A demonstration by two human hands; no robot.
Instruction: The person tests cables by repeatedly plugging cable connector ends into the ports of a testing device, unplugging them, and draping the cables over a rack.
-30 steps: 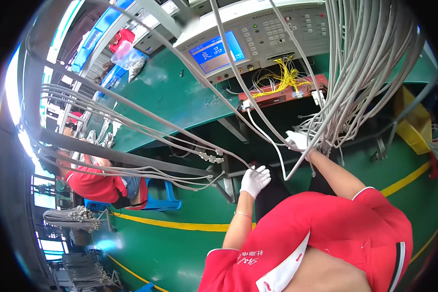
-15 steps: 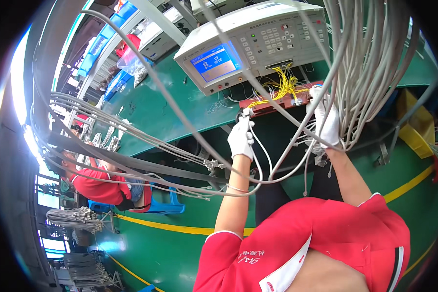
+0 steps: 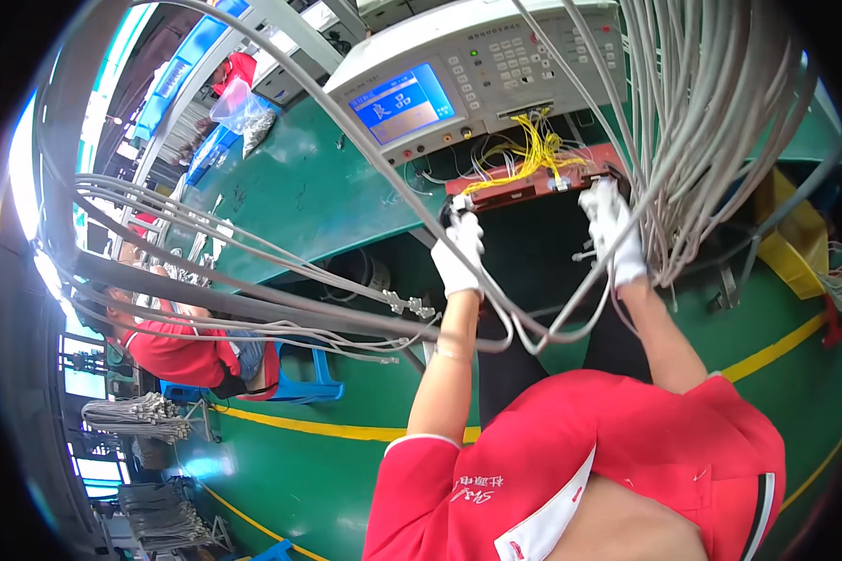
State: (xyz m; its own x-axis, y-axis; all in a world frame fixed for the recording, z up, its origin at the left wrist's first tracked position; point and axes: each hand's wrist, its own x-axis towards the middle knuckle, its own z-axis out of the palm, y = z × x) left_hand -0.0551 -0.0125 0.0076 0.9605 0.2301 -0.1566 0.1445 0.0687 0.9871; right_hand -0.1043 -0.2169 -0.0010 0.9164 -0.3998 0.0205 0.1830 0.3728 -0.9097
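My left hand (image 3: 458, 257), in a white glove, is closed on a grey cable's plug (image 3: 460, 203) at the left end of a red test fixture (image 3: 524, 187). My right hand (image 3: 616, 234), also gloved, is raised just below the fixture's right end. Its fingers are closed round a cable end (image 3: 597, 194), whose shape is partly hidden by the glove. A looped grey cable (image 3: 543, 334) hangs between and below my hands. Yellow wires (image 3: 538, 154) run from the fixture up to a white tester (image 3: 496, 70) with a lit blue screen.
A thick bundle of grey cables (image 3: 702, 140) hangs at the right, close to my right hand. More cables (image 3: 253, 238) stretch across from the left. A yellow bin (image 3: 795, 243) stands at the right. A co-worker in red (image 3: 182, 351) sits at the left along the green bench (image 3: 327, 206).
My right hand has drawn down slightly from the fixture's right end. The loose cable ends beneath it have shifted out of sight. My left hand stays at the left end; the view has tilted slightly.
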